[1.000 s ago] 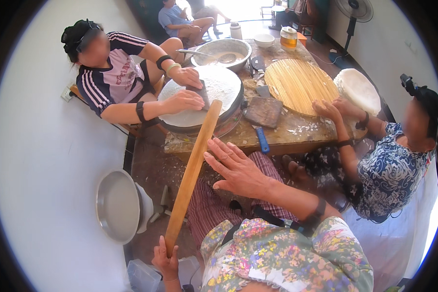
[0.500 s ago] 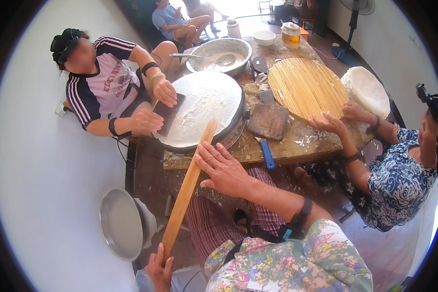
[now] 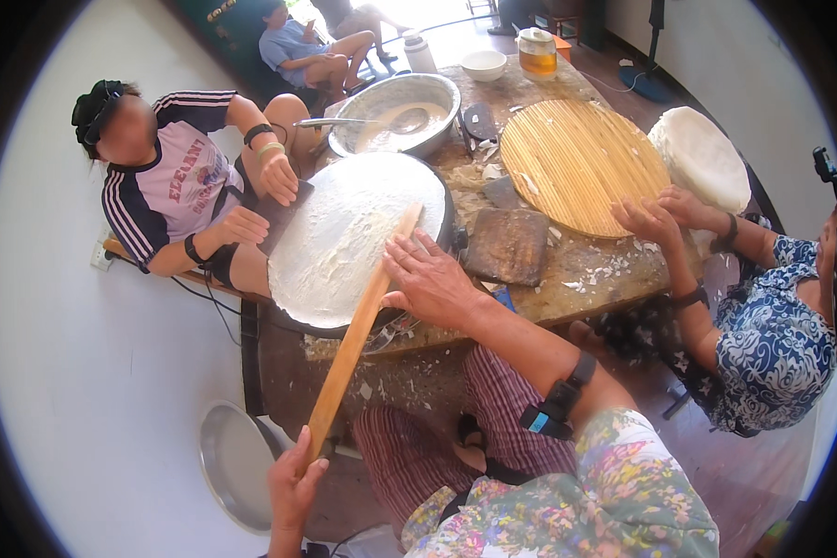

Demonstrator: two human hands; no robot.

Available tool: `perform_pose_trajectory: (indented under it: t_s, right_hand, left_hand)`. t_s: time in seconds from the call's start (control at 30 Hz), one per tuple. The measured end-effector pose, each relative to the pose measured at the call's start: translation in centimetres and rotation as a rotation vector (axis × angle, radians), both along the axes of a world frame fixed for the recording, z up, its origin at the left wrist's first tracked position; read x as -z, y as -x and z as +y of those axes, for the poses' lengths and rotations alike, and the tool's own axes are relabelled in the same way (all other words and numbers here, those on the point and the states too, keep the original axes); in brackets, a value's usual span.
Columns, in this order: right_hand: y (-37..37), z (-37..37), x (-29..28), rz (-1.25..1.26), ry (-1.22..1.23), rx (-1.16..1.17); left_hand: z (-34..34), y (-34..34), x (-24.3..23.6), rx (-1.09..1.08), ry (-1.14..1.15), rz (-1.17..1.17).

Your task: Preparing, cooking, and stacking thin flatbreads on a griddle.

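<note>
Wooden stick (image 3: 355,349), long, flat and pale brown, slants across the space before the wearer, its near end low and left, its far end up and to the right. The left hand (image 3: 293,476) has that near end closed between thumb and curled fingers. Farther up, the right hand (image 3: 428,279) lies palm down from the right, its fingers straight and slightly spread, laid against the stick near its far end without wrapping around it. These fingers point up and left, across the stick's long axis.

Of the 2 hands, the right is nearer the round griddle (image 3: 449,200), which is covered by a white layer (image 3: 344,237). The stick's far tip overlaps the layer's near right part; whether it touches cannot be told. Across the griddle, a co-worker (image 3: 181,177) holds a dark flat scraper (image 3: 285,219).
</note>
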State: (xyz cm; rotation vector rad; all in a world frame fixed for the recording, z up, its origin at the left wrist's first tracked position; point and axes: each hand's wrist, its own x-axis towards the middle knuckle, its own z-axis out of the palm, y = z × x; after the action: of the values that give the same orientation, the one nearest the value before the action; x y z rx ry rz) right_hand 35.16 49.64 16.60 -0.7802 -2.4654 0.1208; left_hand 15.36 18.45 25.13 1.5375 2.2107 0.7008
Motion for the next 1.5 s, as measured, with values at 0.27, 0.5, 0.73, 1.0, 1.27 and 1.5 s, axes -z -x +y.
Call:
perform_pose_trajectory:
  t_s: [0.27, 0.5, 0.73, 1.0, 1.27, 1.5]
  right_hand:
    - [-1.4, -3.9, 0.6, 0.125, -0.154, 0.004]
    - [-0.3, -4.0, -1.0, 0.029, -0.209, -0.046]
    - [-0.2, -1.5, 0.1, 0.140, -0.112, -0.036]
    - [-1.7, -6.5, 0.6, 0.138, -0.116, -0.013]
    - [-0.6, -11.5, 1.2, 0.210, -0.058, -0.160]
    - [0.7, -13.5, -0.8, 0.052, -0.077, -0.243]
  left_hand:
    - [-3.5, 1.9, 0.3, 0.132, 0.008, 0.229]
    - [-5.4, 0.7, 1.8, -0.002, -0.033, 0.086]
    - [-2.7, 1.7, 2.5, 0.034, -0.072, 0.011]
    - [-7.2, 0.5, 2.4, 0.038, -0.007, 0.283]
    - [-14.8, -4.0, 3.3, -0.180, -0.014, 0.259]
    - [-18.6, -6.3, 5.6, -0.278, -0.123, 0.133]
